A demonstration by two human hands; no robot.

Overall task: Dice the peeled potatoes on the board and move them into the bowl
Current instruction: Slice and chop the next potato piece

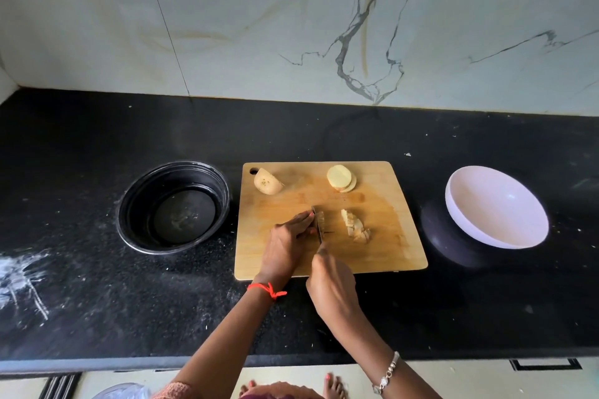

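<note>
A wooden cutting board (382,256) lies on the black counter. My right hand (330,285) grips a knife (319,225) whose blade stands on the board's middle. My left hand (288,240) presses flat on potato slices (321,216) right beside the blade; they are mostly hidden under the fingers. A small heap of diced potato (356,226) sits just right of the knife. A stack of round slices (341,178) lies at the board's far edge, and a potato half (267,183) rests at its far left corner. The white bowl (496,207) stands tilted to the right of the board.
A round black pan (173,207) sits left of the board, close to its edge. White powder smears mark the counter (97,301) at the front left. A marble wall closes off the back. The counter's front edge runs just below my forearms.
</note>
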